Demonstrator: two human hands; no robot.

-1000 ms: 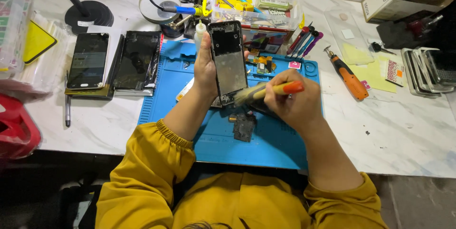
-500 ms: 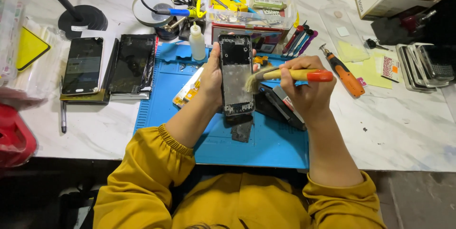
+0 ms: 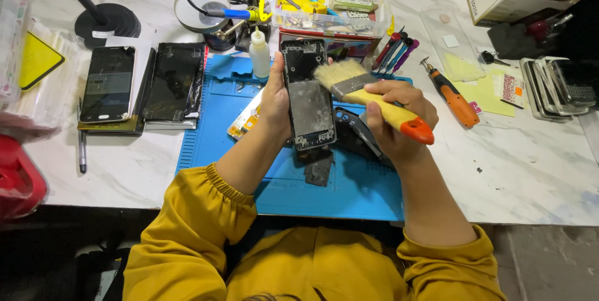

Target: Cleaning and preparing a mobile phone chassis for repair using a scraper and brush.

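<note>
The left hand [image 3: 276,104] is gripping an opened black phone frame [image 3: 307,95] upright over the blue silicone work mat [image 3: 349,192], exposing its dusty inside, while the right hand [image 3: 393,117] is clamping a yellow-handled bristle brush [image 3: 368,95], bristles touching the frame's upper edge

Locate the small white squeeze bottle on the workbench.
In the head view, the white squeeze bottle stands upright at the blue mat's far edge, just left of the opened phone and right of the magnifier.
</note>
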